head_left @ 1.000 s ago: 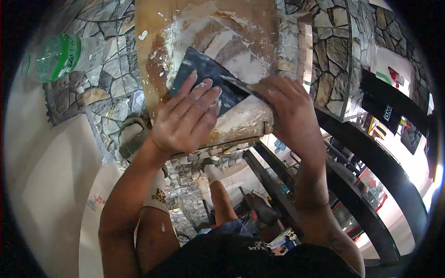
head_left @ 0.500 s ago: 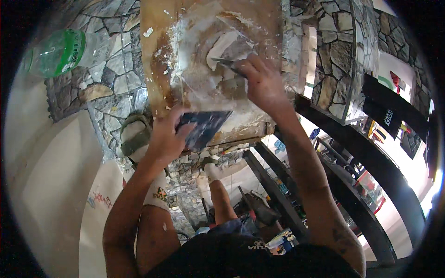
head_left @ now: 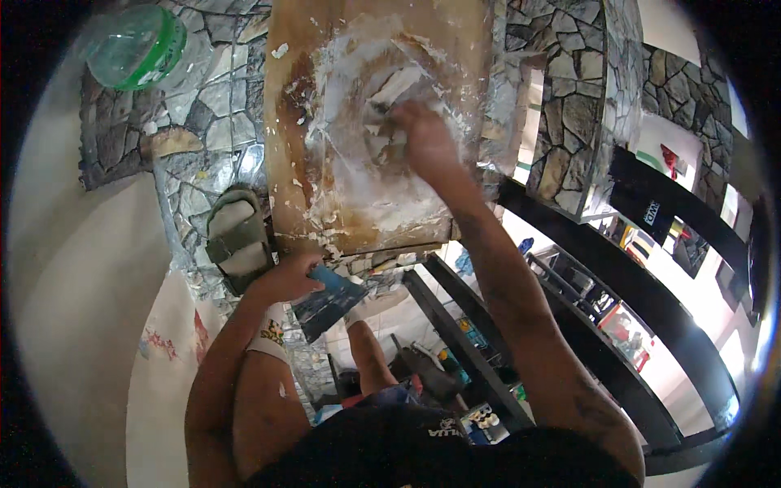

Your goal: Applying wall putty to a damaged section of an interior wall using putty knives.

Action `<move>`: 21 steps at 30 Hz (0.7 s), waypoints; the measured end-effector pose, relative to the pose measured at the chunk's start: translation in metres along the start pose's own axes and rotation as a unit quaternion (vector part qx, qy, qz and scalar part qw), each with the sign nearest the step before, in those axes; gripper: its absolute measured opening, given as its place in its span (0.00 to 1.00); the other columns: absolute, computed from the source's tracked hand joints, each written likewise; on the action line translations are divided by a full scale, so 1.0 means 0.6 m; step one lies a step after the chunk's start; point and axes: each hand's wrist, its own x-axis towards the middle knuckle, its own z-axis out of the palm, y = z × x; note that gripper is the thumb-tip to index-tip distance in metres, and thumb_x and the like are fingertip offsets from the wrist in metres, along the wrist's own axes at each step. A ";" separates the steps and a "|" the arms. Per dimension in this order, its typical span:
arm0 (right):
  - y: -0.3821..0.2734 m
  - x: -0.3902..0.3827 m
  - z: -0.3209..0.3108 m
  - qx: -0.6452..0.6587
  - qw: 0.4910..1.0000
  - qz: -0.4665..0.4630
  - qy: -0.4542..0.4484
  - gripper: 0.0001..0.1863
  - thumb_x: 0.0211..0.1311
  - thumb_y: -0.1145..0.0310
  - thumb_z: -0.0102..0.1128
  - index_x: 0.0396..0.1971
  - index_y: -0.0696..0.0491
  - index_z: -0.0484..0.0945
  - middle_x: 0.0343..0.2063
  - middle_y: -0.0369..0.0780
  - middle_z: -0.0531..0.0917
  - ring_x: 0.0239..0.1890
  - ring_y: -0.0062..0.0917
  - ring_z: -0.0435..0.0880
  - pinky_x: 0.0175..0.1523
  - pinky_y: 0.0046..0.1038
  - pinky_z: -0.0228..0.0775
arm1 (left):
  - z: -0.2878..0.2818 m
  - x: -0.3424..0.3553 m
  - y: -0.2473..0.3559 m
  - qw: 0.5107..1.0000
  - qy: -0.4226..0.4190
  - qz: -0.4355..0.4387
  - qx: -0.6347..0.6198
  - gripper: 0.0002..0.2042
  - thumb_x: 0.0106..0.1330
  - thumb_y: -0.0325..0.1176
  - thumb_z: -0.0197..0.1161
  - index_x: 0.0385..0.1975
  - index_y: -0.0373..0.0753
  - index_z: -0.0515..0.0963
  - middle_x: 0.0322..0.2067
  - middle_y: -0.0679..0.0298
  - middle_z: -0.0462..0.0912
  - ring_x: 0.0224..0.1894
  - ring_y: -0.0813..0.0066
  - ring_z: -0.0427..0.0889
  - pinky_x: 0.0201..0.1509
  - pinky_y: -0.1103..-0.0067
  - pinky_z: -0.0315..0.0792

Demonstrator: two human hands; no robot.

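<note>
Apparently a home interior; stone-patterned surfaces, a slipper, dark stair-like slats, pale wall

Green-banded clear bottle; olive sandal; black beams at right.

Stone-patterned floor, pale wall

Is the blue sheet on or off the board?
Off: the left hand holds the blue sheet beyond the near edge of the board.
</note>
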 end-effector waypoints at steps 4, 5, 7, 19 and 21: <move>-0.004 0.009 0.002 0.002 0.995 0.038 -0.096 0.16 0.34 0.77 0.56 0.32 0.54 0.74 0.36 0.42 0.74 0.39 0.38 0.72 0.46 0.33 0.64 | 0.000 -0.008 0.004 0.981 -0.028 0.031 0.189 0.17 0.39 0.28 0.63 0.33 0.34 0.73 0.31 0.51 0.75 0.37 0.62 0.74 0.42 0.74 0.67; -0.005 0.009 0.003 0.027 0.997 0.011 -0.074 0.16 0.34 0.77 0.56 0.32 0.54 0.74 0.36 0.42 0.74 0.39 0.38 0.72 0.46 0.33 0.64 | 0.000 -0.009 0.005 0.977 -0.057 -0.002 0.203 0.17 0.39 0.28 0.62 0.33 0.34 0.73 0.32 0.51 0.75 0.37 0.59 0.74 0.42 0.73 0.68; -0.001 0.014 0.003 0.026 0.994 0.084 0.061 0.18 0.33 0.78 0.54 0.32 0.55 0.74 0.36 0.42 0.74 0.41 0.36 0.72 0.46 0.33 0.64 | 0.001 -0.011 0.005 0.972 -0.084 -0.033 0.215 0.16 0.38 0.27 0.61 0.32 0.34 0.74 0.32 0.50 0.75 0.37 0.55 0.74 0.42 0.71 0.68; 0.022 0.026 0.009 -0.078 0.996 -0.044 -0.001 0.19 0.31 0.81 0.47 0.30 0.52 0.77 0.30 0.39 0.76 0.37 0.34 0.73 0.43 0.30 0.65 | 0.002 -0.008 -0.007 0.982 -0.055 -0.008 0.178 0.16 0.40 0.26 0.58 0.33 0.33 0.73 0.33 0.48 0.74 0.38 0.53 0.73 0.42 0.71 0.68; 0.032 0.032 0.008 -0.078 0.997 0.001 -0.001 0.19 0.32 0.81 0.46 0.29 0.51 0.77 0.31 0.38 0.77 0.38 0.32 0.74 0.45 0.31 0.63 | 0.007 -0.011 -0.016 0.965 0.024 0.123 0.229 0.14 0.41 0.27 0.58 0.31 0.33 0.73 0.31 0.48 0.75 0.37 0.53 0.74 0.41 0.70 0.68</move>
